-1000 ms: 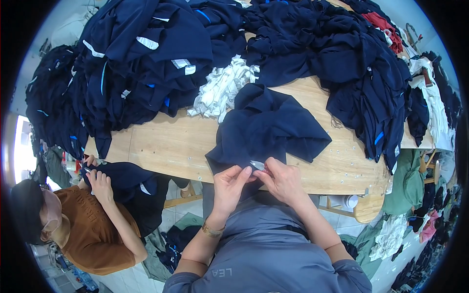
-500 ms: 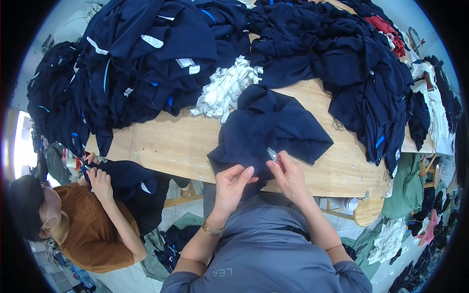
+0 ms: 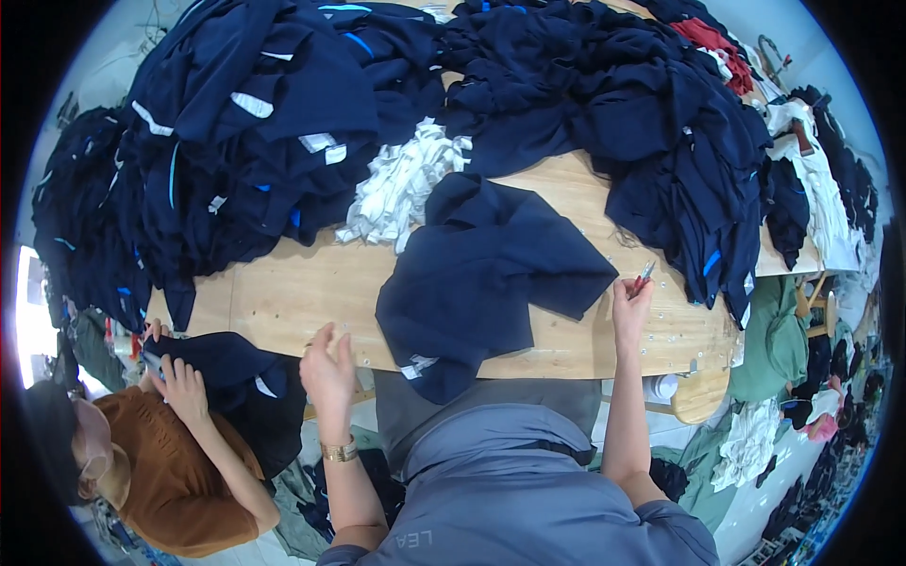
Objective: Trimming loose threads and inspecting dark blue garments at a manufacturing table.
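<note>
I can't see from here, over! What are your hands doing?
Left hand open, empty, above table edge. Right hand grips small red tool. Navy garment lies between them, untouched.

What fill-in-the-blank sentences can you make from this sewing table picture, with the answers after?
1. The right hand holds a small ____-handled tool over the wooden table.
2. The left hand is open and holds ____.
3. The dark blue garment lies ____ the two hands, hanging over the table's near edge.
4. The heap of scraps behind the garment is ____ in colour.

Missing words: red; nothing; between; white
</note>
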{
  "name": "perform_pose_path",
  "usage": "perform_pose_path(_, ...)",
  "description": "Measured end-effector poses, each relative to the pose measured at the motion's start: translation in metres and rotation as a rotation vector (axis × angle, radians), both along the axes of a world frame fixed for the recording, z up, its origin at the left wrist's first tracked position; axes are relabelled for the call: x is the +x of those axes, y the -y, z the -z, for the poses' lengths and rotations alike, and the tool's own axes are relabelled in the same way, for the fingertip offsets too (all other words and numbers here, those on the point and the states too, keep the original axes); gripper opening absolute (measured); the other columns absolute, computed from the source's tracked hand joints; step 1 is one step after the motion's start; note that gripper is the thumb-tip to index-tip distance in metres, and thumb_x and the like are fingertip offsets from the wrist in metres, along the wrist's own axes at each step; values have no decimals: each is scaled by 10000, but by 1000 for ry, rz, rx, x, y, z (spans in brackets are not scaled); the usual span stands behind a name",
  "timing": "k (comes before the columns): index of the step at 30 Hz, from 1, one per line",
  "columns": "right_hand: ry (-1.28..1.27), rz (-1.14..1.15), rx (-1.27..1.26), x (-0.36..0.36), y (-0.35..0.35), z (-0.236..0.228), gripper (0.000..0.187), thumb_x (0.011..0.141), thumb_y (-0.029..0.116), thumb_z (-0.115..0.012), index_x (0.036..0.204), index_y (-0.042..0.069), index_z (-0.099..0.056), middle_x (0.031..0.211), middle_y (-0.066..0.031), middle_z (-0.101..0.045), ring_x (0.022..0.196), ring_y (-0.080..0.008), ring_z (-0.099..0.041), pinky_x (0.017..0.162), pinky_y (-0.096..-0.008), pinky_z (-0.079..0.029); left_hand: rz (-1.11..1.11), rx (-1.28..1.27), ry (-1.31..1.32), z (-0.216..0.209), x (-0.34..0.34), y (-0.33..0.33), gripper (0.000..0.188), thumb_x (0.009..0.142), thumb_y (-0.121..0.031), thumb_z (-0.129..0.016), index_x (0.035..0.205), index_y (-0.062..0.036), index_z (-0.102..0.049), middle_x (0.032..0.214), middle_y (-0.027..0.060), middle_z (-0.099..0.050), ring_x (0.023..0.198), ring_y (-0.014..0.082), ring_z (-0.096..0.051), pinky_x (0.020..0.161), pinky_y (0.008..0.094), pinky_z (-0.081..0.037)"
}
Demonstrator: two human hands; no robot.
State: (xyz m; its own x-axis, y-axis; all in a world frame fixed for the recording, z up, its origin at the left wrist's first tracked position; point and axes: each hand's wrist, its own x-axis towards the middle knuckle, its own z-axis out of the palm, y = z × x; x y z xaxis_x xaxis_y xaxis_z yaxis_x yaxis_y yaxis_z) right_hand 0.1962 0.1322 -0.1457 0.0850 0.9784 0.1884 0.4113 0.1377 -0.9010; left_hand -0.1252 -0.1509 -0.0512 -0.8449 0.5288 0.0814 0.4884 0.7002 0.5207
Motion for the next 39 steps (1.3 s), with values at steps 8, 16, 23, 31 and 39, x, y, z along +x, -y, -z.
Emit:
perform_pose_path(8, 229, -3, 24, -17, -5, 21, 280, 745, 100, -687, 862, 13, -449, 720, -81, -533, 613, -181, -528, 581, -318, -442, 386, 413, 429, -13, 66, -88, 195, 816, -168, -652, 968, -45, -644, 912, 111, -639, 781, 176, -633, 655, 265, -507)
perform_pose_path(16, 248, -146, 89, -16, -11, 16, 214, 819, 110, -616, 910, 14, -448, 720, -56, -441, 661, -182, -470, 628, -319, -430, 838, 34, -46, 56, 130, -122, 243, 707, -79, -592, 940, -70, -524, 982, 127, -501, 905, 292, -526, 743, 377, -491)
perform_pose_path(23, -513, -90, -252, 4, -38, 15, 247, 853, 119, -626, 987, 77, -423, 861, -23, -491, 754, -123, -506, 662, -257, -448, 432, 533, 560, -18, 47, -96, 208, 714, 23, -627, 899, -64, -586, 789, 104, -564, 769, 249, -575, 719, 330, -464)
perform_pose_path(31, -733, -569, -245, -73, -5, -75, 175, 879, 42, -572, 896, 86, -403, 842, -5, -440, 827, -88, -453, 793, -212, -354, 400, 652, 289, -45, 58, -94, 301, 726, -157, -722, 990, -68, -608, 993, 105, -577, 948, 260, -550, 819, 339, -447)
perform_pose_path(39, -778, -892, -192, -84, 29, -166, 210, 862, 18, -564, 932, 90, -379, 866, -24, -464, 863, -119, -483, 841, -243, -377, 596, 512, -2, -17, 120, -127, 657, 688, -126, -696, 1258, -5, -392, 1211, 222, -379, 1168, 361, -398, 995, 388, -337)
